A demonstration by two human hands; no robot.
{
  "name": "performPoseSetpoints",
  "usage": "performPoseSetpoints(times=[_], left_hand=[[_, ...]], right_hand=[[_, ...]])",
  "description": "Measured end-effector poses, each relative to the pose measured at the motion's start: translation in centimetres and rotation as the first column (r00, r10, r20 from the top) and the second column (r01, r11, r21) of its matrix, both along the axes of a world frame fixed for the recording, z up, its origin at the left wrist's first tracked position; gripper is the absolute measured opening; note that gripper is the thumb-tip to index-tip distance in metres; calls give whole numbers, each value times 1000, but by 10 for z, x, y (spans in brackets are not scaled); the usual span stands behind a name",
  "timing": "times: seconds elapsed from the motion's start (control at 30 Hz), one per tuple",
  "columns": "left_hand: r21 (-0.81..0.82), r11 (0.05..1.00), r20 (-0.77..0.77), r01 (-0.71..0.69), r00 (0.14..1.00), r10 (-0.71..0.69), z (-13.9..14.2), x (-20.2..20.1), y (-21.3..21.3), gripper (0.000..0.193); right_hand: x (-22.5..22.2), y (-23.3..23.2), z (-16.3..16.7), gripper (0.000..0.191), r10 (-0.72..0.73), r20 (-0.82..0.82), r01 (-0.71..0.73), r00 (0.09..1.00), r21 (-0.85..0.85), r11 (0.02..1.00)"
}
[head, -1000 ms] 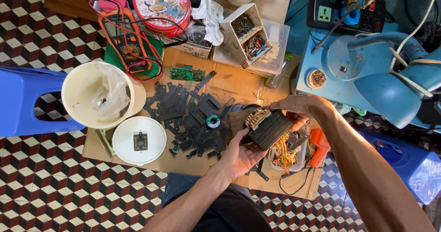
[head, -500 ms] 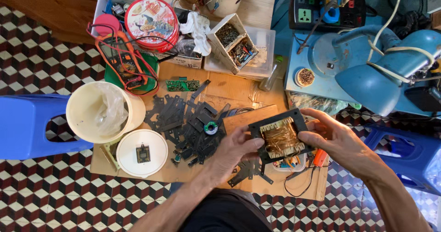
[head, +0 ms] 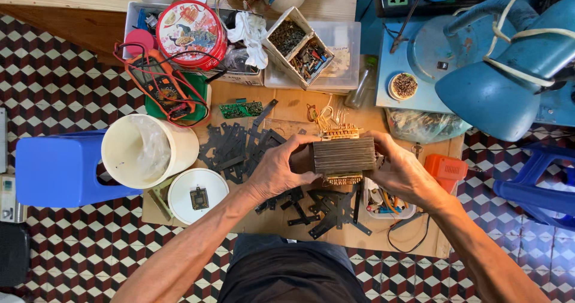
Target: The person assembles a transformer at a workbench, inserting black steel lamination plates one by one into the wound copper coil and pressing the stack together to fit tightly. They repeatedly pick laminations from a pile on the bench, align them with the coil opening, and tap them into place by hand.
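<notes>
- The transformer core (head: 343, 155), a block of stacked dark plates with copper windings showing at top and bottom, is held just above the wooden board (head: 281, 108), near its middle.
- The left hand (head: 277, 170) grips the core's left end, fingers curled closed over its top edge.
- The right hand (head: 402, 172) clamps the right end, fingers wrapped shut against that side.
- Loose black plates (head: 233, 149) lie scattered on the board to the left of the core and below it.
- A white bucket (head: 147, 150) stands at the board's left edge, with a white lid (head: 197, 196) just beside it.
- A green circuit board (head: 241, 109) lies above the plates.
- An orange tool (head: 445, 170) sits just right of the right hand.
</notes>
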State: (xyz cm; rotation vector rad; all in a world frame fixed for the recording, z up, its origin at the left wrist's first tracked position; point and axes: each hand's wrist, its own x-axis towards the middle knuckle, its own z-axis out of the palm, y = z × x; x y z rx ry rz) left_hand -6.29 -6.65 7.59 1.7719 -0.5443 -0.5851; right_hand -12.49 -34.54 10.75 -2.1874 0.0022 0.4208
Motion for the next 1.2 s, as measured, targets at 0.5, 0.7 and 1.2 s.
performPoseSetpoints(times=[0.5,0.7,1.2], left_hand=[[1,970,190,-243,953,238,-67,-64,-24,70],[-17,956,322,-293,903,283,-76,-74,-14,70],[-16,931,330,-366,877,350,-52,-106,6,70]], right_hand=[[15,-27,-45,69,146,-268,-178,952,-98,979],[20,-20,-49,70,248,-42,-249,968,-37,968],[-4,3,-45,88,31,-21,-35,999,-233,972]])
